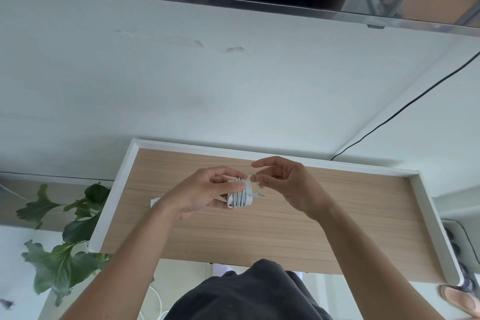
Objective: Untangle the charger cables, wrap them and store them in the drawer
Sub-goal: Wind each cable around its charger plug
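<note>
**Wrapping stage, head view.** Our left hand (205, 195) gripped the white charger brick (240, 196), whose cable was wound in several turns around its body. The bundle was held above the middle of the open drawer (259, 154), apparently clear of its wooden floor. Our right hand (288, 184) pinched the short free cable end (253, 176) at the far right corner of the brick, with its other fingers loosely spread.

We judged the untangling and most of the winding of this charger done, with tucking the tail and laying the bundle in the drawer not yet done. A small white object (155, 202) lay in the drawer at the left, mostly hidden by our left wrist, and we could not tell whether it was a stored cable. A loose white cable (155, 299) on the floor, near left, suggested more work was left.
</note>
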Demonstrator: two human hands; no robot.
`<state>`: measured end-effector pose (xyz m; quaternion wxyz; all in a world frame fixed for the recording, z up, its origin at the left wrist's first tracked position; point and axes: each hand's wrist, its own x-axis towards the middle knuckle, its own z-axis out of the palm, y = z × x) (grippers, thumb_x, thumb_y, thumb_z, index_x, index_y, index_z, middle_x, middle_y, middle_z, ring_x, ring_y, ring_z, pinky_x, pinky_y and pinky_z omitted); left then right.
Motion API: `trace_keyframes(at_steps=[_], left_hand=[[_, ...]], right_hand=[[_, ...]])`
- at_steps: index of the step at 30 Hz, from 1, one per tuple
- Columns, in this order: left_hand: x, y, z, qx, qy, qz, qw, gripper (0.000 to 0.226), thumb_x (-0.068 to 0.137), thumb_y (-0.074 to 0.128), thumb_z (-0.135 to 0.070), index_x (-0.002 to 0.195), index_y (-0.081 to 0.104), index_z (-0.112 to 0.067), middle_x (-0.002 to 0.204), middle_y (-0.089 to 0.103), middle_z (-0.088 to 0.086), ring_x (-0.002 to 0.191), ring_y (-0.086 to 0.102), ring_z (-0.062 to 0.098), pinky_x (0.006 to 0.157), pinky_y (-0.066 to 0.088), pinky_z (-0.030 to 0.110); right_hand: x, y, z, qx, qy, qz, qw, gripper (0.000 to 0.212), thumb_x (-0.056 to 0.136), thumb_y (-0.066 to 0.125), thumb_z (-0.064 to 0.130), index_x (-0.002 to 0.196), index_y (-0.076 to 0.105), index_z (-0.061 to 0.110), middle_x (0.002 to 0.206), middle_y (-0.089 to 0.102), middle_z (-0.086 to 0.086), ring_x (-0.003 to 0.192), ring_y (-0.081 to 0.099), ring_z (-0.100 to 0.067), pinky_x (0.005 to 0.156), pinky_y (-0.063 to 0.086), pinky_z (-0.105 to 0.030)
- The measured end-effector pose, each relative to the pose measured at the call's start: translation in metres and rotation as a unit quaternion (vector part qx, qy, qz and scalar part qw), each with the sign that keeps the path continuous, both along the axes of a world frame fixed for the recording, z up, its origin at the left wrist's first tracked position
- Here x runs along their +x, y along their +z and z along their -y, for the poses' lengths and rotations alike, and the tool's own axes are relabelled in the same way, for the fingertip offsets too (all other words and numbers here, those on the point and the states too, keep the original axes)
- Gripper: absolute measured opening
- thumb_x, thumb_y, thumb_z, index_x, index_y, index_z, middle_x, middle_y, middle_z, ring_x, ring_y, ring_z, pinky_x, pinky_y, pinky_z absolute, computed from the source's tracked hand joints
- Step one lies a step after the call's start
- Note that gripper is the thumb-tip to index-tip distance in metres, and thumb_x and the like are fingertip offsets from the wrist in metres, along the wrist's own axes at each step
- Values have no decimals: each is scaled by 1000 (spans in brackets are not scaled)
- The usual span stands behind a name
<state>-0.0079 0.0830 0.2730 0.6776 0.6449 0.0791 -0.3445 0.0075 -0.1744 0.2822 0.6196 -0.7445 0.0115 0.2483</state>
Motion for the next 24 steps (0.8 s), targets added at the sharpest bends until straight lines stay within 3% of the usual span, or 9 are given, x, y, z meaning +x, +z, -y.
trace_keyframes(at_steps=[5,7,9,10,13,16,21,24], left_hand=[[2,-1,1,-6,38,17,999,27,95,87,-25,121,82,-21,122,79,22,113,81,33,93,69,45],[2,-3,5,-5,56,23,998,25,94,87,-24,119,82,-20,117,80,18,106,82,28,90,69,45],[1,-5,8,-7,80,27,996,22,95,87,-25,116,82,-21,114,81,16,100,81,23,88,69,44],[2,-6,9,-12,96,28,995,21,95,87,-24,115,82,-21,114,82,17,98,81,23,87,70,43],[2,-10,10,-34,135,27,990,21,96,86,-21,116,82,-18,115,81,19,98,81,26,85,70,44],[4,-14,10,-45,159,31,986,25,95,86,-22,119,81,-17,117,81,18,102,81,30,87,70,46],[7,-20,17,-52,200,42,977,24,95,87,-23,117,78,-17,116,78,21,101,80,29,85,70,46],[6,-22,22,-62,212,51,974,24,96,86,-23,116,77,-16,117,76,25,94,80,25,88,69,49]], right_hand=[[-1,3,-2,-29,10,6,999,17,97,86,24,114,84,25,100,86,-4,96,78,-23,95,56,-47],[-1,3,-1,-69,24,37,997,10,98,85,29,108,86,30,103,85,7,102,78,-20,97,57,-36],[-2,4,-1,-107,43,74,991,8,102,79,32,105,86,35,103,83,18,100,73,-9,89,52,-21],[-3,4,0,-112,47,82,989,11,104,76,34,106,86,37,105,82,21,101,70,-4,88,50,-19],[-5,1,1,-105,47,81,990,17,110,68,35,115,84,40,121,80,19,118,70,-9,105,54,-33],[-8,-2,-3,-79,41,58,994,20,112,65,35,122,80,40,120,81,9,112,74,-19,103,58,-55],[-8,-12,-16,-50,-32,59,996,13,106,75,34,117,79,39,111,82,6,98,82,-19,84,60,-47],[-7,-21,-22,-42,-75,88,992,30,102,80,29,129,71,35,101,81,2,94,80,-22,92,61,-45]])
